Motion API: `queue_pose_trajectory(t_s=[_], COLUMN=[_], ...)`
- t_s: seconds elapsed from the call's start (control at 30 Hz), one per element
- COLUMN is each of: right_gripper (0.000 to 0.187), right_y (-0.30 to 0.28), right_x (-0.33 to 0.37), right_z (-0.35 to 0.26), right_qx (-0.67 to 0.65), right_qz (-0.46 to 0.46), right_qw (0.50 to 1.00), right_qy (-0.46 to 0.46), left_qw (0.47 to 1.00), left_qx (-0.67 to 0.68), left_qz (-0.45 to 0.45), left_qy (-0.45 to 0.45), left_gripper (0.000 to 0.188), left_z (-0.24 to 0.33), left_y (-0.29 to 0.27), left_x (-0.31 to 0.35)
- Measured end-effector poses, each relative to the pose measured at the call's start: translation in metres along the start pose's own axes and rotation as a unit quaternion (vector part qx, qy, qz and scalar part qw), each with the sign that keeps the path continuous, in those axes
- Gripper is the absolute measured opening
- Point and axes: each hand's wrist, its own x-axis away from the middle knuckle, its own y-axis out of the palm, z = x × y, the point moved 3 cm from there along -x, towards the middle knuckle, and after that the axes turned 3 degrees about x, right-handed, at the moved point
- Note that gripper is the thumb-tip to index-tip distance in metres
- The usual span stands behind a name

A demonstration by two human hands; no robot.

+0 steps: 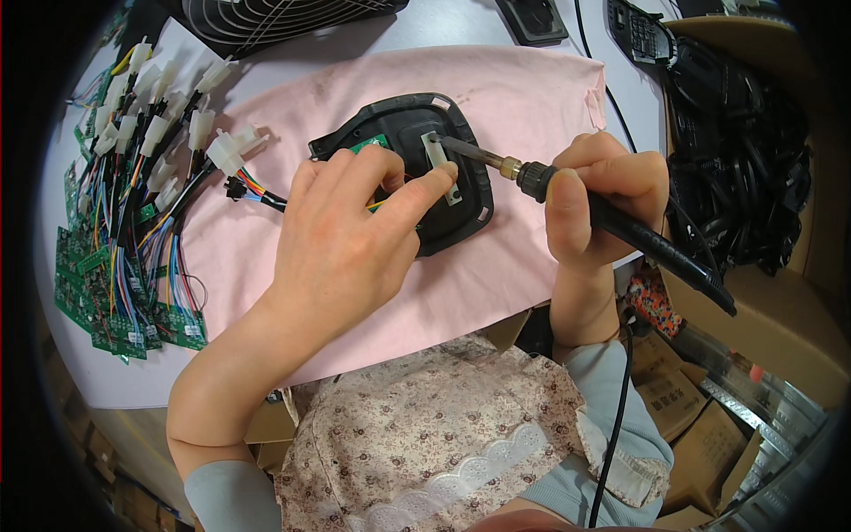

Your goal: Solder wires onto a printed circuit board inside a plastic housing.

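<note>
A black plastic cover (463, 232) with an open inner side lies on a pink cloth. A pale narrow strip (454, 195) with small holes sits inside it. My left hand (346, 230) bends over the cover and holds it, one fingertip pressing on the strip. Beneath those fingers a green circuit board (376, 142) is mostly hidden. My right hand (603, 195) grips a soldering iron (634, 229) by its black handle, its metal tip at the strip's upper end. A multicoloured wire bundle (257, 190) runs under my left hand.
Several green boards (84, 284) with wires and white connectors (153, 133) are heaped at left. The pink cloth (248, 306) covers the white table. A fan-like grille (275, 18) stands at the back. Black parts fill a cardboard box (820, 230) at right. A black cable (612, 426) hangs beside my lap.
</note>
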Motion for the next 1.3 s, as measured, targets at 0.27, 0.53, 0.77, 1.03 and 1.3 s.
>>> queue_pose_trajectory(t_s=[0.27, 0.53, 0.77, 1.03, 1.3], right_gripper=[0.028, 0.024, 0.024, 0.025, 0.025], right_y=[-0.002, 0.001, -0.018, -0.021, -0.024], right_x=[0.002, -0.004, 0.005, 0.004, -0.001], right_z=[0.000, -0.002, 0.018, 0.020, 0.013], right_qx=[-0.004, 0.030, -0.076, -0.085, -0.110], right_qz=[0.054, 0.039, 0.191, 0.224, 0.178], right_qw=[0.998, 0.996, 0.976, 0.969, 0.978], right_qy=[0.037, 0.071, 0.073, 0.057, 0.022], left_qw=[1.000, 1.000, 1.000, 0.997, 0.997], left_qx=[0.003, -0.002, -0.005, -0.049, -0.024], left_qz=[-0.002, -0.007, -0.002, 0.050, -0.065], left_qy=[0.000, -0.009, 0.008, 0.027, 0.046], left_gripper=[0.054, 0.055, 0.056, 0.038, 0.036], left_z=[0.000, -0.001, 0.000, 0.011, -0.012], left_y=[0.000, -0.001, 0.000, -0.013, -0.049], left_x=[0.000, 0.001, 0.001, 0.002, -0.063])
